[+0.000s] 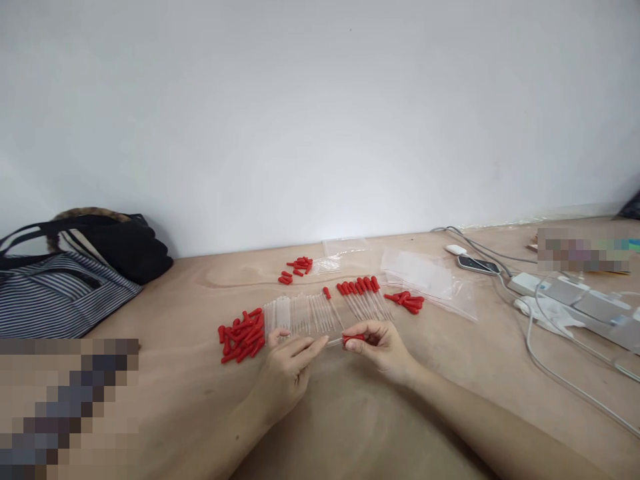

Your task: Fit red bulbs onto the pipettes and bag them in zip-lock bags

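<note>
Low over the front of the table, my left hand [291,365] pinches a clear glass dropper tube [335,343]. Its right end meets a red rubber bulb [353,339], which my right hand [381,347] grips between thumb and fingers. I cannot tell how far the tube sits inside the bulb. Just beyond my hands lies a row of bare glass tubes [305,313]. To its right are several droppers with red bulbs fitted [361,290]. A heap of loose red bulbs [243,335] lies left of my left hand, and a smaller group [407,302] beyond my right.
More red bulbs [300,265] and thin tubes [329,265] lie farther back. Clear plastic bags [423,273] spread behind the right-hand bulbs. A dark device [477,265], cables and a white power strip [575,303] occupy the right. A striped bag [70,293] stands at left.
</note>
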`<state>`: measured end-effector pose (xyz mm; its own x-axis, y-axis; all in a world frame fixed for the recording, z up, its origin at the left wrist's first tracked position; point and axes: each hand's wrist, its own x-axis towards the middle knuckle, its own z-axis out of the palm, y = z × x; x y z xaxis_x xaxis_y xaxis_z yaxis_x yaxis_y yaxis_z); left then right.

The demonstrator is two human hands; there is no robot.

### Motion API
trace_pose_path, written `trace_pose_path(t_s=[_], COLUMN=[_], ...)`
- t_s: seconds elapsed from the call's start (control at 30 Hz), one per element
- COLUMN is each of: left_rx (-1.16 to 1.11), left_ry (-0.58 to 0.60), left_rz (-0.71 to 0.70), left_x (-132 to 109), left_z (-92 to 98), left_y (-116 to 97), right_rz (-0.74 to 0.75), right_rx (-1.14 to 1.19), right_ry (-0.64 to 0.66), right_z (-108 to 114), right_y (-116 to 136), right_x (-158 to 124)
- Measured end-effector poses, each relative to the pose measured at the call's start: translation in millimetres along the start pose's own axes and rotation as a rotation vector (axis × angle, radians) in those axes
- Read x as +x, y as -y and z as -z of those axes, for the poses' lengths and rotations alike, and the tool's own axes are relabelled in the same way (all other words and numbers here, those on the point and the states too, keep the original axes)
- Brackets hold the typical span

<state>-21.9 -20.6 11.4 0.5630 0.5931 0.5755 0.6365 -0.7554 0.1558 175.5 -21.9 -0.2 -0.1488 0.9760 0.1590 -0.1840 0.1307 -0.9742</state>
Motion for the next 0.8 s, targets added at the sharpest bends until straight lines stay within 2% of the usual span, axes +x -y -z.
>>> trace_pose_path(t_s=[0.2, 0.4, 0.53, 0.8], left_rx=[0.077, 0.117, 0.109, 0.091], left_ry=[0.008, -0.009, -0.040, -0.072], left_rz=[-0.042, -0.071, -0.078, -0.095], left_x=[-0.4, 0.1, -1.4, -1.4], left_z=[2.9, 2.8, 1.0, -1.4], left_y=[-2.5, -5.9, -7.9, -13.6], right_rz=[0.106, 0.287, 0.345, 0.351], right_rx=[-0.219, -0.478, -0.524, -0.555], right_ry=[0.028, 0.084, 0.070, 0.096], right_z=[3.4, 6.8, 4.0, 1.8], right_y=[-2.0, 0.7, 2.7, 0.6], right_x=[-1.7, -3.0, -5.3, -6.5])
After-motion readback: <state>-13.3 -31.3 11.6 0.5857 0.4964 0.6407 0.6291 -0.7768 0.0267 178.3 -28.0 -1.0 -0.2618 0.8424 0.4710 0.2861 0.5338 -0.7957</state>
